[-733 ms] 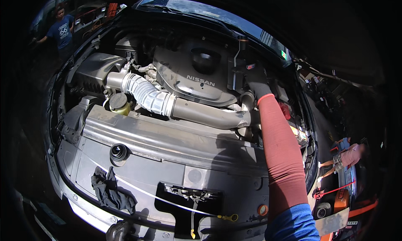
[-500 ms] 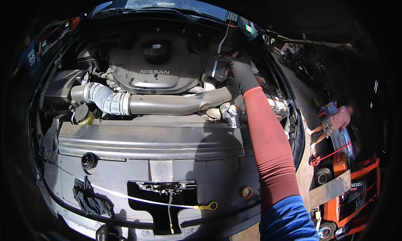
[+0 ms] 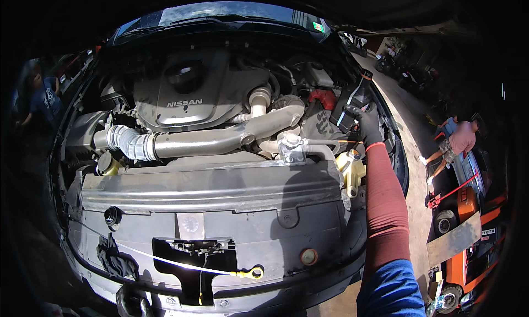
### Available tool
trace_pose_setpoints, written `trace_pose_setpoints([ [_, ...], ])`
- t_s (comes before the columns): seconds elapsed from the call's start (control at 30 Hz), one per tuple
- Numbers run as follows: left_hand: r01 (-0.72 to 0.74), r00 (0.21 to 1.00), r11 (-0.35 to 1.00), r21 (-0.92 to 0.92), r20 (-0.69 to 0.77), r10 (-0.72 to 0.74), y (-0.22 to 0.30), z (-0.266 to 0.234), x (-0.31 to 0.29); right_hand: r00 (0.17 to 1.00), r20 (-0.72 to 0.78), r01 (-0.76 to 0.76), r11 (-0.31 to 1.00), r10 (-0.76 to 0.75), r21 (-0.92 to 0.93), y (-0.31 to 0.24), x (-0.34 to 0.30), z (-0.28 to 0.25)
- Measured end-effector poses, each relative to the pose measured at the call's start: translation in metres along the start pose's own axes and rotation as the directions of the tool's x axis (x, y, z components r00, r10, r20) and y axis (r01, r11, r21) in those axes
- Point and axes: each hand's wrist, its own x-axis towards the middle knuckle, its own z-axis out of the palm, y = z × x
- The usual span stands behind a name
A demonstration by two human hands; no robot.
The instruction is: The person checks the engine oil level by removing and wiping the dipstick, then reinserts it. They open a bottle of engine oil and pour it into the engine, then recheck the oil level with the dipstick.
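My right hand, in a black glove, is closed around a black plastic bottle with a pale stripe and an orange band near its neck. The bottle is held neck up over the right side of the engine bay, beside a red cover. Whether it touches anything beneath I cannot tell. At the lower edge, part of my black-gloved left hand is at the car's front edge; its fingers are mostly in shadow. Nearby lie a crumpled black cloth and a dipstick with a yellow ring handle.
A black engine cover and a thick grey intake pipe fill the bay. On the front panel are a black cap and an orange-rimmed round piece. One person stands left, another right, near an orange forklift.
My right hand has carried the bottle rightward and lower, from beside the engine cover to the bay's right side. The view has shifted slightly. The dipstick and cloth lie as before.
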Motion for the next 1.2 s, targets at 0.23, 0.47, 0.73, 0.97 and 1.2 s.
trace_pose_setpoints([
  [0.23,0.038,0.999,0.999,-0.017,-0.024,-0.039,0.001,0.005,-0.001,0.998,0.048,0.048,0.998,-0.05,0.04,0.017,0.004,-0.012],
  [0.47,0.037,0.999,0.999,-0.024,-0.031,-0.038,-0.008,0.002,-0.005,0.998,-0.05,0.027,1.0,-0.026,0.009,0.034,-0.005,-0.04],
  [0.73,-0.019,1.0,0.999,-0.05,-0.007,0.019,-0.023,-0.002,-0.007,0.966,0.081,0.257,0.931,-0.245,-0.26,-0.043,-0.147,-0.076],
  [0.97,-0.079,0.996,0.989,-0.127,0.025,0.083,-0.025,-0.002,-0.007,0.983,0.177,0.081,0.979,-0.048,-0.185,-0.124,-0.357,-0.049],
  [1.2,-0.159,0.979,0.937,-0.31,0.074,0.191,-0.012,-0.012,0.003,0.989,0.0,0.133,0.896,-0.147,-0.424,-0.112,-0.46,0.0],
])
